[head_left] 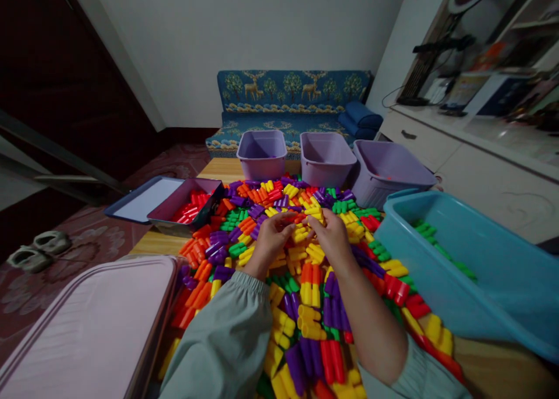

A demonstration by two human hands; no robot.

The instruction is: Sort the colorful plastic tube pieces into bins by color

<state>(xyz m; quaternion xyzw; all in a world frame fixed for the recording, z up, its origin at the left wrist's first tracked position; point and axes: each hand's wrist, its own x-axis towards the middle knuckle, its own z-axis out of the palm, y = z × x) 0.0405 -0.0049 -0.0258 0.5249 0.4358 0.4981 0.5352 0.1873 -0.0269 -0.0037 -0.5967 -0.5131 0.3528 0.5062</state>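
Observation:
Both hands work close together over a wide heap of bullet-shaped plastic building blocks in yellow, purple, orange, red and green. My right hand [332, 239] pinches a yellow building block [316, 215] between thumb and fingers. Just left of it, my left hand [273, 236] is closed, its thumb and fingers bent toward each other. An orange-red block [299, 218] shows by its fingertips, but I cannot tell whether it is held or lies in the heap. Under the hands lie more yellow blocks [300, 235].
Three purple bins [262, 169] stand along the far table edge. A turquoise tub [454, 294] with green blocks is at the right. At the left are an open box [174, 227] with red blocks and a pink lidded container [91, 323]. Beyond is a blue patterned sofa [279, 122].

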